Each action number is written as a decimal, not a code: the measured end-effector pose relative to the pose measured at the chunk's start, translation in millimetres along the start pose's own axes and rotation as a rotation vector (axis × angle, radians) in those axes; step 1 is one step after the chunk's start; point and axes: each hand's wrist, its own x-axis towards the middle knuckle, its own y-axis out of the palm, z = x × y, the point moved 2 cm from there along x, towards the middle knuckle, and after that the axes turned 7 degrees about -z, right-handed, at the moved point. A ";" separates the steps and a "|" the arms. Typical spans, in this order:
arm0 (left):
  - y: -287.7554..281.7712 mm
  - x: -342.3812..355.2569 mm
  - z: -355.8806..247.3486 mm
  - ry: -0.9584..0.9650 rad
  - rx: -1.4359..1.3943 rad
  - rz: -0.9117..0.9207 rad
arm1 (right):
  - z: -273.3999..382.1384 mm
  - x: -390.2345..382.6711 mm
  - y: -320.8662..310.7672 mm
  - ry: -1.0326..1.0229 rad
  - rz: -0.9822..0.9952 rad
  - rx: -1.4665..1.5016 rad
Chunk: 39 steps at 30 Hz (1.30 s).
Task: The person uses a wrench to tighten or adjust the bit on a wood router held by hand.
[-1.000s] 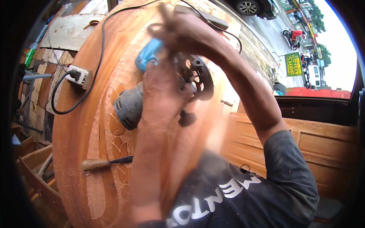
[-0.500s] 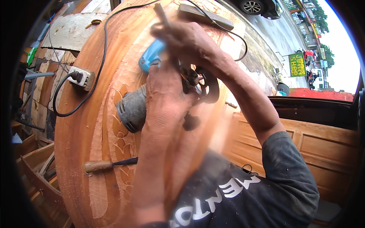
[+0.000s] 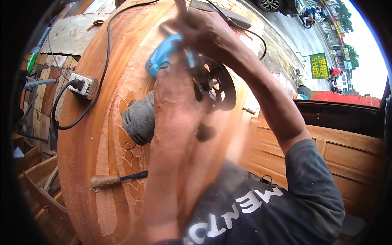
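Power tool (image 3: 160, 57) blue, grey-ended; wooden board (image 3: 83, 153) orange-brown, scale-patterned; round plate (image 3: 230, 87) perhaps black.

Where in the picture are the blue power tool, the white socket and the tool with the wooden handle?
Blue power tool (image 3: 161, 55): head view, on its blue housing.
White socket (image 3: 87, 85): head view, on its white face.
Wooden-handled tool (image 3: 105, 181): head view, on its handle.

A dark car (image 3: 284, 8) stands far right, a green-and-yellow sign (image 3: 319, 66) farther right; panelled woodwork (image 3: 347, 159) lies right, an open wooden box (image 3: 43, 196) near left.
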 end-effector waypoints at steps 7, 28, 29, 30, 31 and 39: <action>0.0 -0.4 -4.4 0.033 0.074 0.037 | -38.9 21.4 26.5 -0.322 -0.022 -0.204; -4.5 5.7 -5.4 0.077 -0.064 0.006 | 21.5 -2.0 2.8 -0.392 -0.308 -0.002; -0.4 6.3 -8.7 0.027 -0.073 0.035 | 19.7 6.0 -4.8 -0.356 -0.314 -0.014; -0.5 2.9 -2.8 0.046 -0.039 -0.012 | 30.9 14.4 -6.8 -0.265 -0.304 -0.068; 3.3 -1.2 5.6 0.066 -0.005 -0.058 | 46.1 18.4 -13.4 -0.391 -0.441 0.035; -0.4 -1.7 5.9 0.077 0.017 -0.027 | 85.4 -90.6 -57.0 -0.195 -0.570 0.225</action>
